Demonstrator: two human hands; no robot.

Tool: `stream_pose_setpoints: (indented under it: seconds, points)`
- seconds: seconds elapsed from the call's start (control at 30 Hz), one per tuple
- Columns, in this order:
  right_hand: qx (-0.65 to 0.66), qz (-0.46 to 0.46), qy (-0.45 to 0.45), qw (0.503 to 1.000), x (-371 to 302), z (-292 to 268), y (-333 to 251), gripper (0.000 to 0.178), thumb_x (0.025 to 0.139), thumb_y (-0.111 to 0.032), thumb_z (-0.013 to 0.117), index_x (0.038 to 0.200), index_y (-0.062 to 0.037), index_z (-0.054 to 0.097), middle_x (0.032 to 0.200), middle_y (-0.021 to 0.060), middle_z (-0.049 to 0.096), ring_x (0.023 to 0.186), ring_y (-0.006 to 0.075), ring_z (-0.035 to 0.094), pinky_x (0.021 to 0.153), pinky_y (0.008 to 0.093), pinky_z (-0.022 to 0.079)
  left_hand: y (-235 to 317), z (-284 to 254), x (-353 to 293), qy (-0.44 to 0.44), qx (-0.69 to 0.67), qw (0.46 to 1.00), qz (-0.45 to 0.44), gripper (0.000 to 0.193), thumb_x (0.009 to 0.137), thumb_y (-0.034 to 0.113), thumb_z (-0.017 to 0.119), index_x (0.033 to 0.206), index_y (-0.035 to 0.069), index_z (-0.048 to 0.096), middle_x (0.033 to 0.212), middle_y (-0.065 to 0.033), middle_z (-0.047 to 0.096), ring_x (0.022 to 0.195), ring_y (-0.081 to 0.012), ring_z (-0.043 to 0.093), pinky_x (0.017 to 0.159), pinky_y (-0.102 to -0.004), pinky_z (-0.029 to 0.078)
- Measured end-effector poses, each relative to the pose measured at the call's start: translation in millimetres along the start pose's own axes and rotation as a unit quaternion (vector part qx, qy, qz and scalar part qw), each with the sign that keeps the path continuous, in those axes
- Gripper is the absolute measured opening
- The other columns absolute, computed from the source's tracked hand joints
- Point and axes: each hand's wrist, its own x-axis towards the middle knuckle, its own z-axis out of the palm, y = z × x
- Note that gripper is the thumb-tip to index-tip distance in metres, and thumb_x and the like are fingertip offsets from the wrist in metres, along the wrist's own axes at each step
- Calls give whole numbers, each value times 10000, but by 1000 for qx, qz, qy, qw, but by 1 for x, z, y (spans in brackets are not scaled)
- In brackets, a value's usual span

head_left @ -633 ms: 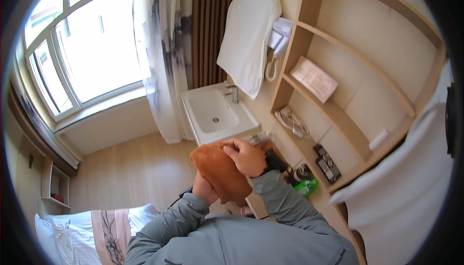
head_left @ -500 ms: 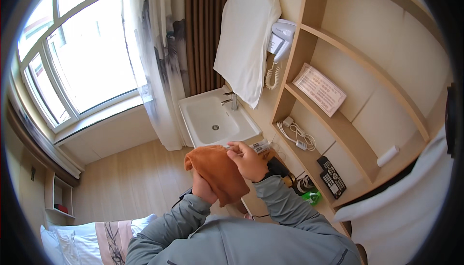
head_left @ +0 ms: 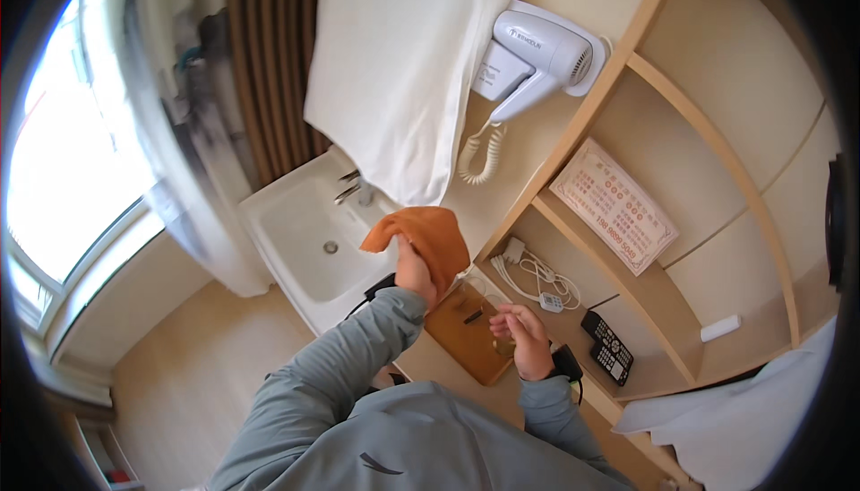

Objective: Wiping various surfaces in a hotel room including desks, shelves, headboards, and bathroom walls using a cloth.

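My left hand (head_left: pixel 414 269) is closed around a folded orange cloth (head_left: pixel 439 238), which hangs over the near right side of the white sink. To the right, my right hand (head_left: pixel 527 340) hovers above a flat brown rectangular thing (head_left: pixel 488 361) on the counter, its fingers drawn together. A thin, clear, round shape (head_left: pixel 503 348) shows just below these fingers; it resembles an eyeglass lens, but I cannot make it out surely. A small dark bar (head_left: pixel 473 316) lies on the brown surface.
The sink (head_left: pixel 291 222) with its metal tap (head_left: pixel 358 188) is at the left. A white hair dryer (head_left: pixel 542 52) hangs on the wall beside a white cloth cover (head_left: pixel 408 70). The shelf (head_left: pixel 649 339) holds a white cable (head_left: pixel 537 280), a black remote (head_left: pixel 609 348) and a printed card (head_left: pixel 614 204).
The view has shifted closer to the counter. My right hand has left the orange cloth and moved down to the right, over the brown thing. My left hand keeps the cloth.
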Motion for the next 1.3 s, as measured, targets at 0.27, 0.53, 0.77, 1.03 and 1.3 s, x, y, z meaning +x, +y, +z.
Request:
stream_pose_setpoints:
  seconds: [0.27,0.53,0.77,1.03,1.3]
  points:
    - [-15,20,156,987,-12,32,-27,357,1067,-242,487,1242,55,578,1060,159,680,957,219,653,888,350,515,-57,14,89,-113,518,845,-67,500,1075,389,392,1293,-1,616,1254,-169,657,1155,-294,599,1025,-348,425]
    - [-21,-8,232,972,-18,41,-51,372,1049,-273,503,1248,29,586,1086,156,679,983,242,652,917,382,509,-9,54,47,-358,577,733,-47,352,1070,152,400,1374,28,528,1377,-225,544,1252,-328,535,1075,-375,404]
    - [-20,-142,281,949,-30,19,-112,375,1045,-260,501,1245,50,570,1035,163,671,970,248,654,906,407,522,32,168,28,-425,550,626,354,255,1011,71,523,1241,25,621,1236,-199,617,1156,-365,582,1013,-456,443]
    - [-27,-214,246,945,-63,10,-149,437,1027,-308,545,1244,70,567,1043,184,681,961,264,656,916,399,502,54,328,13,-437,338,724,412,288,1021,163,568,1277,33,598,1236,-132,631,1187,-273,578,1040,-373,433]
    - [-16,-260,262,929,-122,-22,-159,433,1040,-315,556,1262,56,572,1076,168,686,992,242,648,941,387,499,67,463,42,-412,149,899,-31,405,1082,358,457,1315,64,611,1247,-82,666,1113,-195,629,974,-335,507]
